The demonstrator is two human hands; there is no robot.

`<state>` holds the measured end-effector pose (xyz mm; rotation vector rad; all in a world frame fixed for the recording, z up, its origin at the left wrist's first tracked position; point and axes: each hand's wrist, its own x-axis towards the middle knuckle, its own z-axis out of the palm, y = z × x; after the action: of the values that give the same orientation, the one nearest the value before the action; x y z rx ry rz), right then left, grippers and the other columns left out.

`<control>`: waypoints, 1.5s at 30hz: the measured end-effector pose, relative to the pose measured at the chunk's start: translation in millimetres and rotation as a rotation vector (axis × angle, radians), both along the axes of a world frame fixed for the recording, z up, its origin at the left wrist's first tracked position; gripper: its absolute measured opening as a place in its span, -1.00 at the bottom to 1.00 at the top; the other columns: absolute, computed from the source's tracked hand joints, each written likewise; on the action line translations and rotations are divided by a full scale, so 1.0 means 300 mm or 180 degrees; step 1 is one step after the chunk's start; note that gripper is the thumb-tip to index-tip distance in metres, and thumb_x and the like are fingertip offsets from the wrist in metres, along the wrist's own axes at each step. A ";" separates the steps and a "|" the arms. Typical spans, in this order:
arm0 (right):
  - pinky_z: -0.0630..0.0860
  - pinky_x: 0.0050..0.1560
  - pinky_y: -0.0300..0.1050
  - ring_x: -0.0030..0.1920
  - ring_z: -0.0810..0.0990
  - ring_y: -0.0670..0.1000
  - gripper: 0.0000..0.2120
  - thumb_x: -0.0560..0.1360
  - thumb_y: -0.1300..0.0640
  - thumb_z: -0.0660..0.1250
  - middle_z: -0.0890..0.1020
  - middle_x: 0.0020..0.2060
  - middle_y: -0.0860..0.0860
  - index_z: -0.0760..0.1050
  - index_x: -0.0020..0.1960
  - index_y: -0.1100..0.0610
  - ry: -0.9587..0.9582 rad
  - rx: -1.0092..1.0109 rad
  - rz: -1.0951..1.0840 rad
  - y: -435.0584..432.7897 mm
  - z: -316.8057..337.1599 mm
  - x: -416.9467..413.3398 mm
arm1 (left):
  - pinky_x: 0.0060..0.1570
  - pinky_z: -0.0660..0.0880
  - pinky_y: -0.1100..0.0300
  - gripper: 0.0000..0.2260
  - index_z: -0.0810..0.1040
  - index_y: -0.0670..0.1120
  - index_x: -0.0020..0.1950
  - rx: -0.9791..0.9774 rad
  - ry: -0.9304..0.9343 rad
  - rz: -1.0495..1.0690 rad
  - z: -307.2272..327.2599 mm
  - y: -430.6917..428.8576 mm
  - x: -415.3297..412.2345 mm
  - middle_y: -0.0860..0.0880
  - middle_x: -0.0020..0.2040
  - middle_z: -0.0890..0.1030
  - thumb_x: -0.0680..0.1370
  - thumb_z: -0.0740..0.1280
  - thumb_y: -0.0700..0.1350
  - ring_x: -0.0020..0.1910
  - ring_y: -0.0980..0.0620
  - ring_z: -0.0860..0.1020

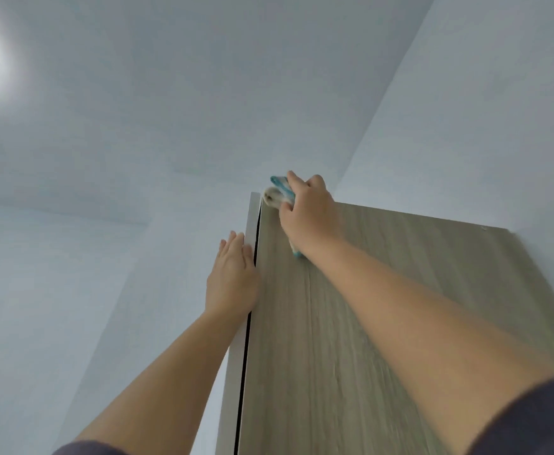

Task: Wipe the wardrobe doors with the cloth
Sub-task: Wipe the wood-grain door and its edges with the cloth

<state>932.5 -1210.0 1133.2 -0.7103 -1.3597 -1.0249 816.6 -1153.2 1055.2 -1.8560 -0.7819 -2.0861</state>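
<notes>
— Two hands up?
— Yes. My right hand presses the bunched cloth against the wardrobe door at its top corner; my left hand, flat and released, steadies the door's edge.

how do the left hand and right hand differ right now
The right hand grips a white and teal cloth against the wood-grain door; the left hand holds nothing. The right hand sits up at the door's top corner, the left hand lower down. The left hand lies flat on the pale side panel, fingers straight; the right hand's fingers curl. Both reach upward on bare forearms.
</notes>
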 end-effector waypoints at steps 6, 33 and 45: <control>0.39 -0.09 -0.12 0.11 0.48 0.10 -0.59 0.63 0.06 0.11 0.36 0.22 0.09 0.29 0.46 0.10 -0.0277 0.0035 -0.0595 0.065 0.024 -0.068 | 0.25 0.30 0.05 -0.74 0.39 -0.08 -0.08 0.0112 -0.0131 0.0067 0.010 0.008 0.008 0.00 0.17 0.51 0.68 -0.04 -0.17 0.48 -0.04 0.26; 0.38 -0.03 -0.03 0.17 0.43 0.16 -0.55 0.65 0.11 0.04 0.34 0.24 0.14 0.21 0.53 0.07 0.0499 0.0071 -0.0749 0.131 0.070 0.535 | -0.23 0.27 0.06 -0.70 0.27 -0.04 -0.24 -0.0127 -0.0510 0.0876 0.010 -0.012 0.015 -0.03 -0.26 0.41 0.67 -0.06 -0.08 -0.15 -0.10 0.35; 0.40 0.06 0.11 0.11 0.44 0.33 -0.61 0.61 0.18 0.06 0.31 0.18 0.24 0.31 0.43 0.08 0.1426 -0.0408 -0.1223 0.126 0.032 1.069 | -0.17 0.28 0.07 -0.63 0.40 -0.13 -0.16 -0.0243 -0.0765 0.0760 0.022 -0.001 0.025 -0.09 -0.16 0.47 0.69 -0.03 0.01 -0.12 -0.12 0.42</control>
<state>1253.3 -1172.3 1142.8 -1.2502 -0.9204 -1.0007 824.3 -1153.5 1061.7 -1.4766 -1.0952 -2.1718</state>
